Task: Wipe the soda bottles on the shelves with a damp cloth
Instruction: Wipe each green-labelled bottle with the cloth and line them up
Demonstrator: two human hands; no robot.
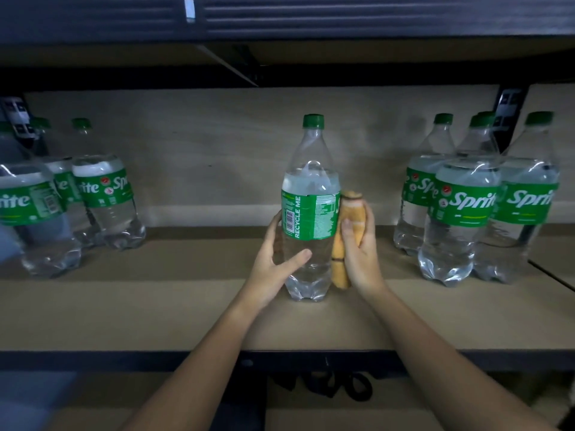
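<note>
A clear soda bottle (309, 209) with a green cap and green label stands upright in the middle of the brown shelf board (174, 312). My left hand (273, 269) grips its lower left side, thumb across the front. My right hand (361, 253) holds a folded yellow-orange cloth (345, 237) and presses it against the bottle's right side, from the label down to near the base.
Three more soda bottles (102, 197) stand at the left of the shelf and several others (460, 213) at the right. An upper shelf (280, 29) hangs close overhead. The shelf's dark front rail (124, 360) runs below my forearms.
</note>
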